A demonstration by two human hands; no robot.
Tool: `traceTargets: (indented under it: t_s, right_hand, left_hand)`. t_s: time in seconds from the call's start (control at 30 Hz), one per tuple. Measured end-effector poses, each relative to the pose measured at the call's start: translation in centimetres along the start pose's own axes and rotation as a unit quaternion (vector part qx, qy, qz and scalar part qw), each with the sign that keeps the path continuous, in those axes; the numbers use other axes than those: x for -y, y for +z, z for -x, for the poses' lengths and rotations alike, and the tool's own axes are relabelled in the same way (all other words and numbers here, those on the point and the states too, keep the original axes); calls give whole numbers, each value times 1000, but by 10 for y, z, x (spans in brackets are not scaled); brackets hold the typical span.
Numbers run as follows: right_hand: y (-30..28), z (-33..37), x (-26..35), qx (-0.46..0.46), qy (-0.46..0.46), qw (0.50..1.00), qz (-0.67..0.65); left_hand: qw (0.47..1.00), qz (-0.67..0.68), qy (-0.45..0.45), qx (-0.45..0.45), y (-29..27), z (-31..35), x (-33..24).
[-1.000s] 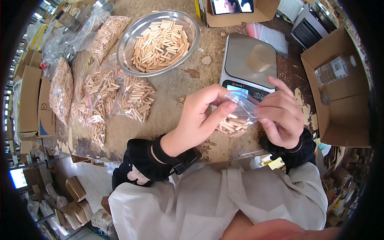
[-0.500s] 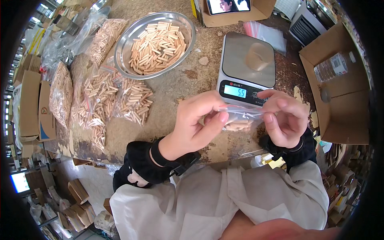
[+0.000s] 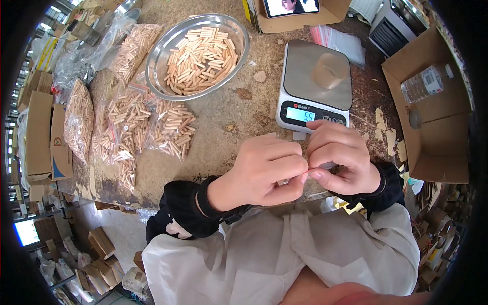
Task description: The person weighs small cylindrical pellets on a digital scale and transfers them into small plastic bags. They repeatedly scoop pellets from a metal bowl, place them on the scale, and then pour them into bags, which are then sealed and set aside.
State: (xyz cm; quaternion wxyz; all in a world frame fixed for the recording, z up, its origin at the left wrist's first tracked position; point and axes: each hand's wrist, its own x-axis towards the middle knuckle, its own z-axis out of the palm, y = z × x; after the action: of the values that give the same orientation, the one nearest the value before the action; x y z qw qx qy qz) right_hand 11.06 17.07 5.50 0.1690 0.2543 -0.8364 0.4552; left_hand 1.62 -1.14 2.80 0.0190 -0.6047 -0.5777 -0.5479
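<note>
My left hand (image 3: 264, 170) and my right hand (image 3: 340, 157) meet at the table's near edge, fingertips pinched together. Between them is a small clear zip bag (image 3: 308, 171) with a reddish edge. My fingers hide most of it, including the wooden pegs inside. Just beyond my hands stands a white digital scale (image 3: 313, 109) with a lit display and a steel plate. On that plate sits a small translucent cup (image 3: 329, 71).
Left of the scale, a steel bowl (image 3: 158, 66) holds many wooden pegs. Bags of pegs (image 3: 170, 124) lie further left. Flat zip bags (image 3: 343, 46) and a phone (image 3: 291, 7) are at the back. An open carton (image 3: 439, 147) with a plastic bottle (image 3: 423, 84) stands right.
Both hands have come together and turned, with fingers now closed over the bag's edge. My right hand was more open before, and the pegs in the bag were visible.
</note>
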Motion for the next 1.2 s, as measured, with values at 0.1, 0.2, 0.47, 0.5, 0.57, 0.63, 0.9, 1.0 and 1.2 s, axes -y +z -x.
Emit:
traceTargets:
  t_s: [0.1, 0.2, 0.47, 0.5, 0.57, 0.63, 0.9, 1.0, 1.2]
  right_hand:
    - [0, 1, 0, 14, 9, 1000, -13]
    - [1, 3, -1, 24, 9, 999, -35]
    - [-8, 5, -6, -25, 22, 999, -34]
    - [-8, 4, -6, -25, 21, 999, -38]
    - [-6, 3, -7, -26, 18, 998, -45]
    - [-5, 5, -8, -29, 17, 998, -53]
    - [-6, 9, -13, -83, 14, 996, -32]
    - [-8, 8, -14, -102, 3, 995, 1]
    - [-17, 4, -13, -161, 26, 976, 146]
  left_hand:
    - [1000, 0, 0, 7, 0, 0, 0]
    - [999, 34, -13, 9, 1, 0, -3]
    - [987, 106, -115, -41, -37, -5, 0]
    - [986, 101, -125, -43, -37, -5, 1]
    - [982, 119, -137, -48, -39, -3, 3]
    - [971, 176, -127, -96, -41, -1, 11]
    - [792, 96, -160, -581, -154, 11, 36]
    - [794, -27, -101, -599, -198, 34, 45]
    - [784, -151, -125, -589, -199, 30, 66]
